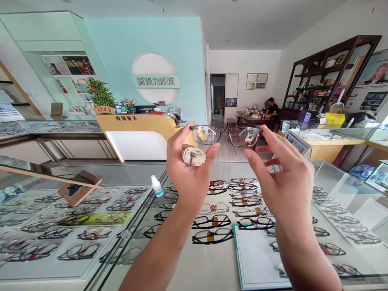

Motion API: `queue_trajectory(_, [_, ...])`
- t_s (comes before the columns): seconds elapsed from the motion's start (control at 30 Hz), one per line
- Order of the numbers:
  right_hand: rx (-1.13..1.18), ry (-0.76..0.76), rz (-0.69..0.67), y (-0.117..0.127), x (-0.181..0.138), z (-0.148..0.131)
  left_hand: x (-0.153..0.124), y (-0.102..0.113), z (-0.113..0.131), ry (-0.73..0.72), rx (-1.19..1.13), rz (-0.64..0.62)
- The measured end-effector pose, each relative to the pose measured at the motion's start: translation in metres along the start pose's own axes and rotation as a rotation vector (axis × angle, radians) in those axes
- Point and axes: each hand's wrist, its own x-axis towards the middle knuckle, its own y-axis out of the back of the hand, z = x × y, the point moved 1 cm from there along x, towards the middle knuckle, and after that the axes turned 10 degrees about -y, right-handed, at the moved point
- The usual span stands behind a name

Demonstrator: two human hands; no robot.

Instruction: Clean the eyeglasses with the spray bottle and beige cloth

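Both my hands hold a pair of dark-framed glasses (226,135) up at eye level above a glass display counter (127,226). My left hand (189,167) pinches the left lens rim between thumb and forefinger and has a crumpled beige cleaning cloth (193,156) tucked in its palm. My right hand (280,178) pinches the right end of the frame with thumb and forefinger, the other fingers spread. A small white dropper bottle (157,186) with a blue label stands on the counter below my left hand.
Several rows of glasses (230,206) lie under the counter glass, and a teal-edged white mat (257,258) lies on top. A wooden mirror stand (80,186) sits at left. A cashier desk (136,133), shelving (327,76) and a seated person (273,108) are beyond.
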Motion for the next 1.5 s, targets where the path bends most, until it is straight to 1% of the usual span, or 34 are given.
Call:
queue_trajectory(0.2, [-0.062, 0.02, 0.022, -0.003, 0.002, 0.0, 0.001, -0.001, 0.001, -0.031, 0.041, 0.011])
queue_trajectory(0.4, [-0.075, -0.007, 0.022, -0.004, 0.006, 0.003, -0.001, -0.002, 0.002, -0.091, 0.061, 0.032])
queue_trajectory(0.6, [-0.084, -0.019, -0.003, -0.005, 0.011, 0.004, -0.002, -0.002, 0.001, -0.085, 0.097, 0.02])
queue_trajectory(0.8, [-0.115, -0.008, 0.022, -0.004, 0.011, 0.001, -0.003, -0.003, 0.001, -0.101, 0.052, 0.022])
queue_trajectory(1.0, [-0.175, -0.024, -0.003, -0.003, 0.013, 0.0, -0.004, -0.003, 0.001, -0.121, 0.07, 0.003])
queue_trajectory(1.23, [-0.184, -0.038, -0.026, -0.002, 0.014, 0.0, -0.003, -0.002, 0.002, -0.148, 0.077, 0.006])
queue_trajectory(1.5, [-0.197, -0.027, -0.024, -0.004, 0.014, 0.001, -0.002, -0.001, 0.003, -0.142, 0.093, 0.001])
